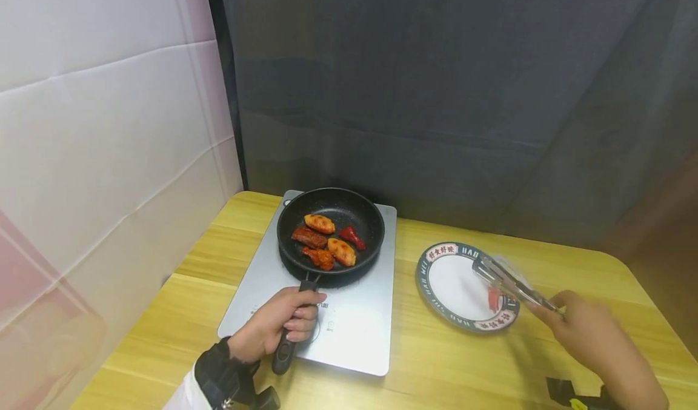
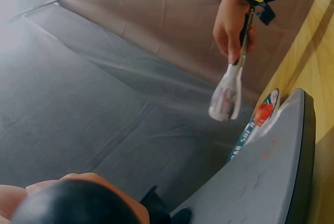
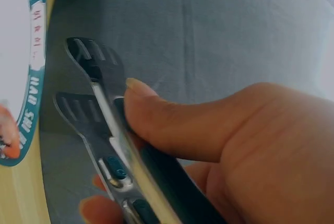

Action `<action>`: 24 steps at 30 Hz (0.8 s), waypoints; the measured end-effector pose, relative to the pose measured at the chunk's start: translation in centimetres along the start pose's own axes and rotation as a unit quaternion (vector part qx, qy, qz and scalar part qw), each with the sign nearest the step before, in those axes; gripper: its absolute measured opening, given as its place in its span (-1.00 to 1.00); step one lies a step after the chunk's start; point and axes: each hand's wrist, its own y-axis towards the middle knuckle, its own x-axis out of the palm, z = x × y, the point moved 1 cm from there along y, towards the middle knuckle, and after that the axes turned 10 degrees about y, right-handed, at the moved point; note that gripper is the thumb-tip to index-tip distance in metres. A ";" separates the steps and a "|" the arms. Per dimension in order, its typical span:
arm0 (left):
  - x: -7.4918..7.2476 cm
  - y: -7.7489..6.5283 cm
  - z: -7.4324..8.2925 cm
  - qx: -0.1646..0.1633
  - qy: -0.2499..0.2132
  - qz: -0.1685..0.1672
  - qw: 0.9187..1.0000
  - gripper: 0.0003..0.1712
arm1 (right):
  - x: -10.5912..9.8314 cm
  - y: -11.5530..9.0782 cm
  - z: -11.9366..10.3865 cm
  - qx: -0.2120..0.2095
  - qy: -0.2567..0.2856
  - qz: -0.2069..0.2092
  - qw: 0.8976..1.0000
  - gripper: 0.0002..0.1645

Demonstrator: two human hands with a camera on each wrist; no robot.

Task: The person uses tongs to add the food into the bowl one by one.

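Note:
My left hand (image 1: 280,323) grips the handle (image 1: 283,357) of a black frying pan (image 1: 339,200). In the pan lie several pieces of browned food, among them chicken wings (image 1: 320,223), a brown slab of meat (image 1: 309,237) and a dark red piece (image 1: 351,237). My right hand (image 1: 591,332) holds metal food tongs (image 1: 512,284) over the right side of a round plate (image 1: 431,289) with a patterned green rim. Nothing shows between the tongs' slotted tips (image 3: 88,54), which stand apart. A small orange-red food piece (image 1: 493,299) lies on the plate.
The pan sits on a silver induction cooktop (image 1: 360,337) at the left of the wooden table (image 1: 403,349). A dark cloth (image 1: 436,95) hangs behind the table, and a pale cloth wall (image 1: 109,125) rises on the left.

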 end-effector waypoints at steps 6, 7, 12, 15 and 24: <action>0.1 0.0 0.0 0.001 0.004 -0.004 1.000 -0.65 | 1.1 -0.6 1.0 0.020 -0.005 -0.037 0.999 -0.18; 0.1 0.0 0.0 0.001 0.005 -0.004 1.000 -0.66 | 1.2 -0.6 1.1 0.025 -0.006 -0.045 0.999 -0.17; 0.0 0.0 0.0 0.002 0.006 -0.002 1.000 -0.69 | 1.4 -0.8 1.8 0.048 -0.008 -0.074 0.996 -0.11; 0.0 -0.1 0.1 0.003 0.005 -0.004 1.000 -0.70 | 1.3 -0.9 1.9 0.048 -0.013 -0.076 0.996 -0.12; 0.0 -0.2 0.2 -0.003 0.001 -0.001 1.000 -0.68 | 1.8 -0.7 1.0 0.034 -0.032 -0.048 0.998 -0.29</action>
